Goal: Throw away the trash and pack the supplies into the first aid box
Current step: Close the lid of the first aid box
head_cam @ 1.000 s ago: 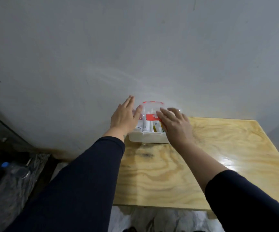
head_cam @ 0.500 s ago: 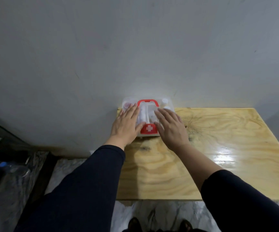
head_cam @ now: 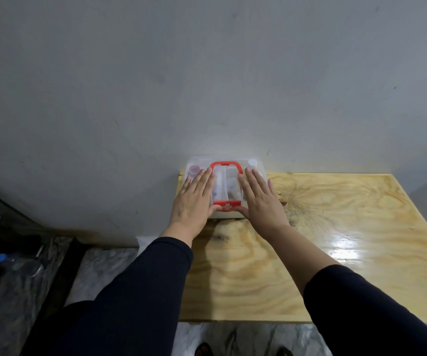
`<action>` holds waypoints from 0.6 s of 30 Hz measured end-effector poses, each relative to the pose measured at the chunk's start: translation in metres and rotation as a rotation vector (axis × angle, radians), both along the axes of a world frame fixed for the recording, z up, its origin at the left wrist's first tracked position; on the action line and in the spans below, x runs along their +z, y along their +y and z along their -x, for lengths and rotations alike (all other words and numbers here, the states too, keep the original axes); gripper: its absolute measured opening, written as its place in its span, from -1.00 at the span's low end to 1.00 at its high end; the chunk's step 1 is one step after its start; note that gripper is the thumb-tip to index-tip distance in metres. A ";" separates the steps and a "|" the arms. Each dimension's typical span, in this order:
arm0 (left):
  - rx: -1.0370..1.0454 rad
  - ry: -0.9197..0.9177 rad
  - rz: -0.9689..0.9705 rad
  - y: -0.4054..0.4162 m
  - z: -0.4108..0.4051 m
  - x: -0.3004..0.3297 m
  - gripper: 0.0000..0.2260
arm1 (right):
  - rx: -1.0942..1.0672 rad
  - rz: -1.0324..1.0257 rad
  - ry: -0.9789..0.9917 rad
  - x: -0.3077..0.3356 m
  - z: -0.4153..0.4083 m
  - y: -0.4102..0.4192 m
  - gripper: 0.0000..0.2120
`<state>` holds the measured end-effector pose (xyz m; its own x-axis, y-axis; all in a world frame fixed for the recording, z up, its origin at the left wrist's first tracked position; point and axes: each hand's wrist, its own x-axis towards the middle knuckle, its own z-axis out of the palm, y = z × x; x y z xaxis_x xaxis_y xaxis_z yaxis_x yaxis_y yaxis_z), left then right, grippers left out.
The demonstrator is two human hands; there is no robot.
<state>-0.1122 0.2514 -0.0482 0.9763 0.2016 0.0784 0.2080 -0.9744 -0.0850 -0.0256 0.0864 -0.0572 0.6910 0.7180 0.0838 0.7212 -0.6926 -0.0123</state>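
The first aid box (head_cam: 226, 186) is a clear plastic case with a red handle (head_cam: 224, 165) and a red latch bearing a white cross (head_cam: 227, 205). It sits at the far left corner of the wooden table (head_cam: 335, 240), against the wall, with its lid down. Bottles and tubes show through the lid. My left hand (head_cam: 194, 199) lies flat on the left half of the lid, fingers straight, thumb beside the latch. My right hand (head_cam: 261, 199) lies flat on the right half, thumb at the latch's other end.
A grey wall (head_cam: 207, 73) rises right behind the box. Left of the table, on the floor, lies a clear plastic bag holding a bottle with a blue cap (head_cam: 2, 258). The marbled floor (head_cam: 99, 273) shows below the table's near edge.
The lid stood up a second ago and now lies down on the box. Both hands went from the raised lid to lying flat on top of it.
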 end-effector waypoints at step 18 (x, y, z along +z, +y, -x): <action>0.011 0.036 0.052 0.017 -0.034 0.005 -0.27 | -0.050 0.089 0.031 0.005 -0.027 0.023 -0.24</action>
